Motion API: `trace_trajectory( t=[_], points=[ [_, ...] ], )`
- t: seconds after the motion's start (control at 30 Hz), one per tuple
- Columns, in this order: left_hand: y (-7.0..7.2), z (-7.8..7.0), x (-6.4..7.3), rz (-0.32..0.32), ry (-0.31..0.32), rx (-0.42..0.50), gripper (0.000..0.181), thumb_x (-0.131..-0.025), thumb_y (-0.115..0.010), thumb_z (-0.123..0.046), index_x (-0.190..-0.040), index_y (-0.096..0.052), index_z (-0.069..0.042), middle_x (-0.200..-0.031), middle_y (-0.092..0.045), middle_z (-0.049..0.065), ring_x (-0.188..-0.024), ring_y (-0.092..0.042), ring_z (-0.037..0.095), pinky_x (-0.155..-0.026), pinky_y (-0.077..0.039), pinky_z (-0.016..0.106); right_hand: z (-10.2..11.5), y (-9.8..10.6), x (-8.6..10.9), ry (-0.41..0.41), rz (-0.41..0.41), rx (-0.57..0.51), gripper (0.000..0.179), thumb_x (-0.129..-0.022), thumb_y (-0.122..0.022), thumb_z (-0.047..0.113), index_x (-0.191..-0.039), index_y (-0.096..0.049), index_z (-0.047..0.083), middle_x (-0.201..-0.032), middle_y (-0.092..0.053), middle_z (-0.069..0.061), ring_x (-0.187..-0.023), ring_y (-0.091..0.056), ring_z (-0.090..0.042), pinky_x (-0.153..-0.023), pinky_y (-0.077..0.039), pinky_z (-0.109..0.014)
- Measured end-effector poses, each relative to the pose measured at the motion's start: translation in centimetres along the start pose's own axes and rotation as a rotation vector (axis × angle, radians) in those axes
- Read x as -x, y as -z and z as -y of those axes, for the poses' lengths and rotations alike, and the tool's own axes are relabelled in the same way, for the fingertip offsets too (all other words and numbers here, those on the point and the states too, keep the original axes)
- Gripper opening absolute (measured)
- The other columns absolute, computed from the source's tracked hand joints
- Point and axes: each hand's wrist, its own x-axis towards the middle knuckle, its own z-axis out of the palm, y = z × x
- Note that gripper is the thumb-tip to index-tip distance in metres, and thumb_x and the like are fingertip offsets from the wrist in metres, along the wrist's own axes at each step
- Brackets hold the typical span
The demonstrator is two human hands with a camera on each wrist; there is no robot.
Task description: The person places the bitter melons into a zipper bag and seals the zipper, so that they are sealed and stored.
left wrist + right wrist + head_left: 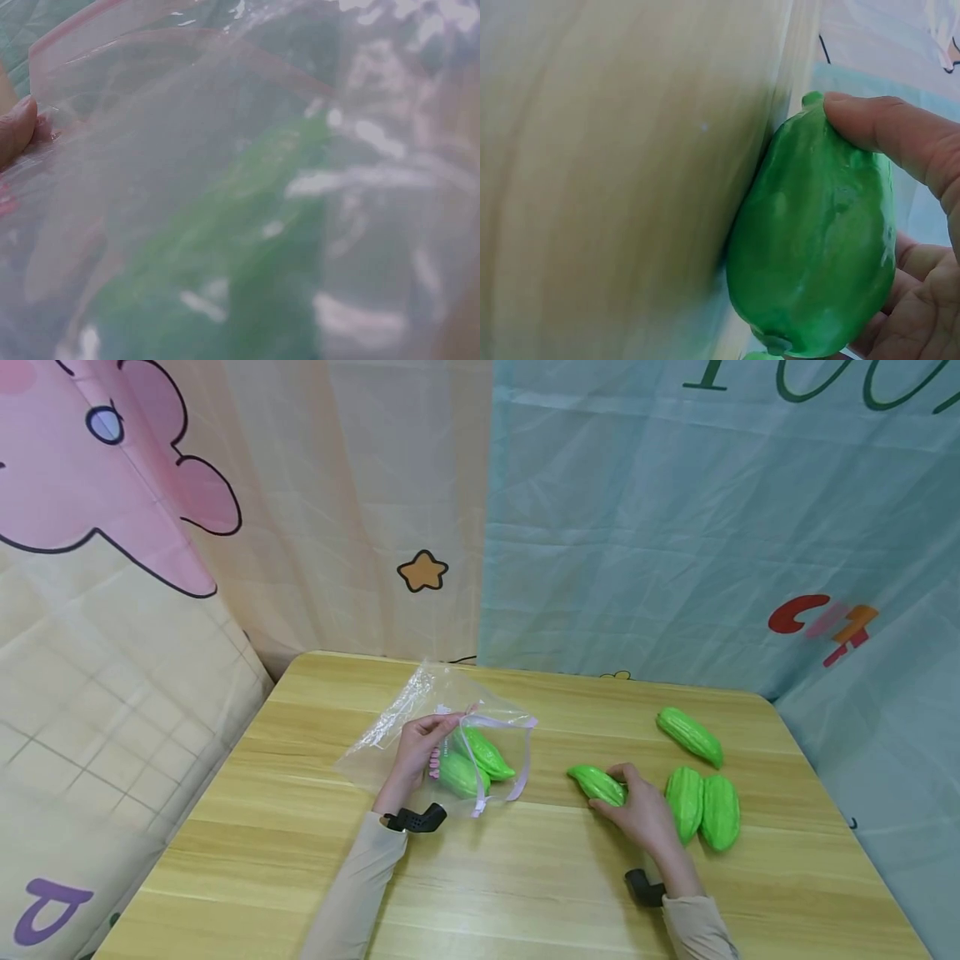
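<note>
My left hand (417, 750) pinches the mouth edge of a transparent plastic bag (390, 731) with a lilac zip strip. Inside the bag lie two ridged green gourds (486, 755), their mouth-side ends towards the right. Through the crinkled film in the left wrist view, a green gourd (240, 232) shows blurred, and a thumb (16, 131) presses on the bag. To the right, my right hand (643, 810) grips another green gourd (596, 783) between thumb and fingers. That gourd (814, 240) is close against the tabletop in the right wrist view; whether it touches is hard to tell.
Beyond my right hand, two green gourds (721, 812) lie side by side. Another gourd (690, 737) lies behind them, slanted. Everything is on a wooden table (510, 885) with a patterned curtain (637, 543) hanging along its back edge.
</note>
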Motion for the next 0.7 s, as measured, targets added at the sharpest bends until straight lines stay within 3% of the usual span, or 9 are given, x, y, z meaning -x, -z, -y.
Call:
trace_trajectory(
  t=[0.1,0.27,0.7],
  points=[
    [0.02,-0.06,-0.07,0.0,0.002,-0.009,0.022,-0.091,-0.063,-0.002,-0.082,-0.072,-0.02,-0.089,-0.071,-0.007,-0.086,-0.062,0.012,-0.078,-0.048,0.029,-0.03,0.0,0.01,-0.002,0.001,-0.004,0.053,-0.08,-0.077,0.029,-0.118,-0.051,0.002,-0.115,-0.06,-0.022,-0.095,-0.06,-0.039,-0.075,-0.047,-0.051],
    [0.03,-0.16,-0.12,-0.002,0.012,-0.026,0.021,-0.091,-0.063,-0.004,-0.082,-0.072,-0.02,-0.091,-0.071,-0.008,-0.091,-0.062,0.014,-0.082,-0.047,0.034,-0.07,0.09,0.02,0.0,-0.009,-0.011,0.052,-0.082,-0.076,0.031,-0.118,-0.052,0.003,-0.115,-0.06,-0.022,-0.097,-0.059,-0.038,-0.076,-0.046,-0.051],
    [0.05,0.0,-0.06,-0.005,0.001,-0.01,0.024,-0.091,-0.063,-0.002,-0.082,-0.072,-0.021,-0.088,-0.071,-0.008,-0.085,-0.062,0.012,-0.076,-0.048,0.028,-0.46,-0.25,0.46,0.07,-0.058,0.006,0.048,-0.083,-0.075,0.025,-0.118,-0.055,-0.001,-0.111,-0.062,-0.022,-0.098,-0.059,-0.039,-0.078,-0.047,-0.052]
  ],
)
